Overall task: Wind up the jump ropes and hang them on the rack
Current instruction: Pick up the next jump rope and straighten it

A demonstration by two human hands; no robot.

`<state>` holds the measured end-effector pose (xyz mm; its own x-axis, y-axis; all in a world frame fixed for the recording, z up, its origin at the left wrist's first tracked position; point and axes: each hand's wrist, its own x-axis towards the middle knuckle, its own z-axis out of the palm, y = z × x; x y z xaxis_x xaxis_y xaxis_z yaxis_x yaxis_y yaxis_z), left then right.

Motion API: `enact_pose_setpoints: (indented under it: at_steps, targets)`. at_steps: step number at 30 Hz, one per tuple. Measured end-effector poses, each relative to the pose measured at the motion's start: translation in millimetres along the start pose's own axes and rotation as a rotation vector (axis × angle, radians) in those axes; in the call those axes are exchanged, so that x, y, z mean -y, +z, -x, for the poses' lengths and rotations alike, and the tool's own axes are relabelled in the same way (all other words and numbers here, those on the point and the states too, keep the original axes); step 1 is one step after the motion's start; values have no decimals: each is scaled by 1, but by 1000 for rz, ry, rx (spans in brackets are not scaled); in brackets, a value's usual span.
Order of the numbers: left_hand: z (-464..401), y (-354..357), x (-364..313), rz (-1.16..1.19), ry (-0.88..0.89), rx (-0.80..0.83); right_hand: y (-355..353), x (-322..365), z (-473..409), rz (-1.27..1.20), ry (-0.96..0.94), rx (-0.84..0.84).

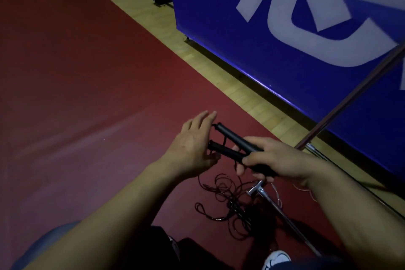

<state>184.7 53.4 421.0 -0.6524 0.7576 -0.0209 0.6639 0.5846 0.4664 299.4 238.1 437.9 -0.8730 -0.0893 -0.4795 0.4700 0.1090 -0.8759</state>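
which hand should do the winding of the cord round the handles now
Left. The right hand already grips both black handles, so it is occupied. The left hand is open at their far ends, near the loose cord.

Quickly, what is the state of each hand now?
Left hand: open, fingers straight, at the handle tips.
Right hand: holding the two black jump rope handles.

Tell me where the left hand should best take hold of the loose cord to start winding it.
Probably just below the black handles, where the cord leaves them toward the tangle on the floor. The left hand is already beside the handle tips, fingers straight, so it could come from the left while the right hand grips both handles.
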Motion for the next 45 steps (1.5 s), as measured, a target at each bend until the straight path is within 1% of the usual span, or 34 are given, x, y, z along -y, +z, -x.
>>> enact_pose_setpoints:
  at_steps: [1,3,4,6,8,9,10,11,12,13,14,15,17,18,20,21,22,23,24,26,29,30,31,32,33,34,35,36,38,39,40,41,43,45]
  targets:
    - [-1,0,0,-20,51,-63,-1,0,2,-62,-6,47]
    - [-5,0,-2,30,212,-179,-6,-1,3,-182,-14,123]
    - [-5,-2,-6,53,261,-196,-10,-1,4,-227,-18,153]
    - [-6,-6,-13,58,262,-170,-15,-1,6,-314,-41,234]
    - [-9,-6,-14,85,145,-135,-16,0,7,-508,-118,281]
    - [-10,-5,-14,180,46,-134,-14,1,6,-633,-157,246]
    - [-12,-4,-15,355,-65,-135,-12,0,3,-739,-196,155]
    - [-14,-4,-17,598,-171,-152,-9,-1,-1,-802,-244,20]
    - [-15,-5,-21,854,-272,-174,-3,-1,-7,-788,-298,-111]
    - [-16,-5,-27,1090,-359,-170,3,-3,-14,-694,-337,-214]
    - [-16,-5,-31,1297,-427,-158,11,-5,-21,-592,-357,-277]
    - [-16,-5,-35,1453,-476,-140,21,-7,-26,-496,-366,-287]
    - [-14,-4,-38,1628,-553,-120,40,-10,-31,-369,-354,-176]
    - [-14,-3,-35,1697,-602,-132,49,-11,-32,-293,-333,-155]
    - [-15,-5,-28,1829,-706,-188,59,-12,-33,-212,-291,-211]
    - [-16,-7,-23,1909,-739,-230,62,-13,-34,-267,-268,-237]
    - [-17,-11,-21,2014,-740,-274,66,-15,-36,-295,-249,-226]
    - [-17,-14,-20,2121,-725,-320,70,-16,-36,-269,-240,-209]
    - [-17,-18,-20,2224,-700,-360,75,-16,-37,-159,-231,-193]
    - [-15,-25,-20,2359,-679,-410,82,-19,-41,17,-224,-230]
    - [-13,-39,-13,2402,-683,-435,84,-19,-47,173,-302,-296]
    - [-12,-44,-9,2392,-688,-442,82,-17,-47,133,-323,-309]
    - [-12,-47,-4,2373,-701,-451,81,-12,-46,9,-315,-312]
    - [-11,-49,0,2354,-704,-453,78,-5,-42,-169,-269,-297]
    - [-11,-50,3,2315,-713,-450,74,0,-37,-286,-201,-272]
    - [-11,-51,5,2266,-724,-451,68,4,-33,-308,-138,-244]
    - [-12,-52,8,2206,-741,-460,59,8,-29,-207,-82,-220]
    - [-15,-53,12,2155,-761,-480,51,10,-25,-9,-32,-184]
    - [-21,-51,21,2068,-820,-522,37,11,-19,516,20,-147]
    - [-23,-48,25,2027,-850,-530,30,9,-18,697,23,-167]
    - [-25,-45,27,1985,-868,-525,25,9,-16,771,-4,-209]
    - [-26,-40,29,1922,-884,-513,20,9,-15,766,-47,-263]
    - [-27,-32,29,1812,-914,-460,12,7,-16,687,-175,-443]
    - [-27,-26,25,1802,-939,-360,5,8,-17,621,-313,-618]
